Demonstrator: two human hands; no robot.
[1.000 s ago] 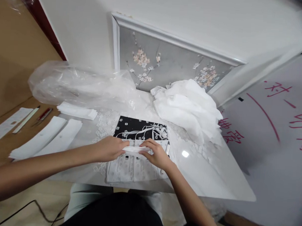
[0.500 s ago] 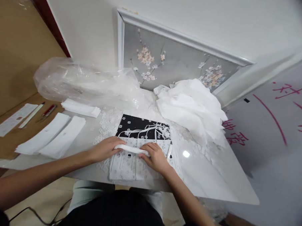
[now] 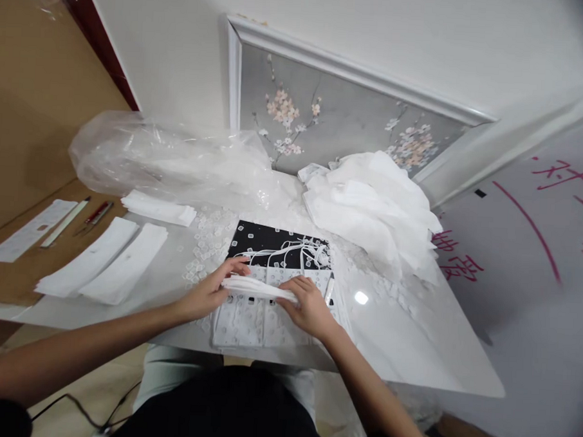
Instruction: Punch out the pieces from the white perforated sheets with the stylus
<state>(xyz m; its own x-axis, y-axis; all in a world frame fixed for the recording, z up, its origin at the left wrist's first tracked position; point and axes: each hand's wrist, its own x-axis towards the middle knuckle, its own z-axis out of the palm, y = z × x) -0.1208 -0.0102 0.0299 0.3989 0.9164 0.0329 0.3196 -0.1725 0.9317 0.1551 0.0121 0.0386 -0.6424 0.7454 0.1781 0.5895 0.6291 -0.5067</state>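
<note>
A thin bundle of white fabric strips [image 3: 259,287] is held level over the black-and-white patterned sheet [image 3: 252,242]. My right hand [image 3: 309,304] pinches its right end, thumb below and fingers above. At the left end, my left hand [image 3: 212,289] has its fingers lifted apart from the thumb, with the thumb beside the bundle's edge. The bundle's layers fan slightly at that end. Under the hands lies a white dotted panel [image 3: 241,326], with thin white cords [image 3: 290,249] tangled on the black part above it.
Stacks of white strips [image 3: 87,256] lie to the left, near a cutter [image 3: 98,214] and a paper strip [image 3: 30,231] on cardboard [image 3: 8,280]. Clear plastic [image 3: 168,158] and a heap of white cloth [image 3: 369,209] stand behind. Small square scraps [image 3: 208,237] litter the table [image 3: 411,352].
My left fingers have lifted and spread from the bundle, which now fans a little at its left end. My right hand has shifted slightly right, still gripping.
</note>
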